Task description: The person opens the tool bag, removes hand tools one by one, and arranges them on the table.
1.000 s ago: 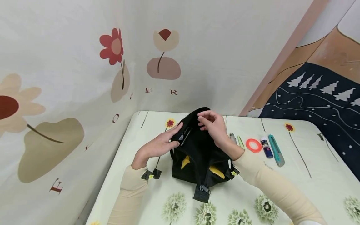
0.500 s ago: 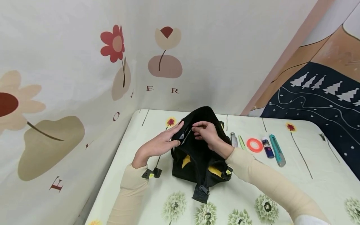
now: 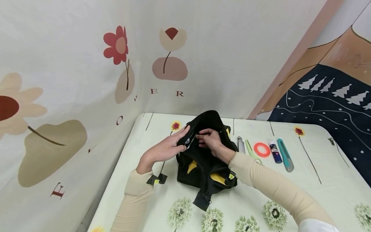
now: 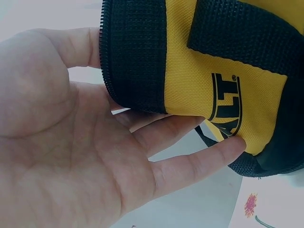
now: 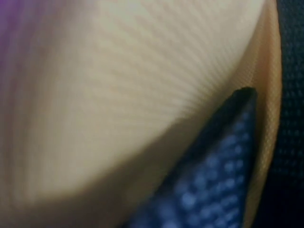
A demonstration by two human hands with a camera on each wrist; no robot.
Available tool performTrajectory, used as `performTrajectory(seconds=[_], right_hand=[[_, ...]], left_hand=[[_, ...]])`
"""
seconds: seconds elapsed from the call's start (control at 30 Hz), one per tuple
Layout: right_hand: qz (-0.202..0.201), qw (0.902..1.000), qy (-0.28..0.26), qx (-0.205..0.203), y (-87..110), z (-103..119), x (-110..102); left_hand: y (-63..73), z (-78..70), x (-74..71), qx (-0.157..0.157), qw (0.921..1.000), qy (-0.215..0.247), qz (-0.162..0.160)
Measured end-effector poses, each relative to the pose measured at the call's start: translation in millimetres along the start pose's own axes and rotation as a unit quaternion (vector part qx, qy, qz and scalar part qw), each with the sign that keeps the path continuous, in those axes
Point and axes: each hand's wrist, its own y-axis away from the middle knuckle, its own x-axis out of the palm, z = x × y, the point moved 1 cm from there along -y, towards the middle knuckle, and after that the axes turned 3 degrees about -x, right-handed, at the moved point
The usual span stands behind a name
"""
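A black and yellow zippered tool bag point(image 3: 188, 178) lies on the table with its mouth spread open. At its left rim my left hand point(image 3: 163, 149) grips the wall, thumb on the black zipper edge and fingers along the yellow outside. In the left wrist view the left hand point(image 4: 90, 133) holds this zipper edge point(image 4: 135, 57), beside printed black letters. My right hand point(image 3: 211, 141) is inside the bag, fingers bent, tips close to the inner left wall. Whether they pinch anything is hidden. Only a blurred beige sleeve point(image 5: 133, 95) and dark fabric point(image 5: 204, 190) fill the right wrist view.
Right of the bag lie a grey utility knife point(image 3: 241, 145), green scissors point(image 3: 250, 149) partly behind the right sleeve, an orange tape roll point(image 3: 261, 145), a blue glue stick point(image 3: 275, 152) and a teal utility knife point(image 3: 285, 155). A fabric-covered wall point(image 3: 220, 64) stands behind the table.
My right hand has moved from the bag's upper rim down and left into its mouth. The front flap has shifted slightly left, and more of the scissors shows. My left hand stays put.
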Motion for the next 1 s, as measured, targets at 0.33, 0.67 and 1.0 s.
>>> performTrajectory(seconds=[0.33,0.67,1.0], right_hand=[[0.021,0.9992,0.018,0.029,-4.8,-14,10],[0.004,0.9983,0.055,0.021,-6.7,-22,10],[-0.014,0.9956,0.092,-0.012,-10.5,-25,14]], left_hand=[[1.9,1.2,0.1,-0.003,1.0000,0.005,0.001],[-0.7,1.6,2.2,-0.003,0.9999,0.008,0.006],[-0.2,-1.6,0.8,0.003,0.9999,0.008,0.006]])
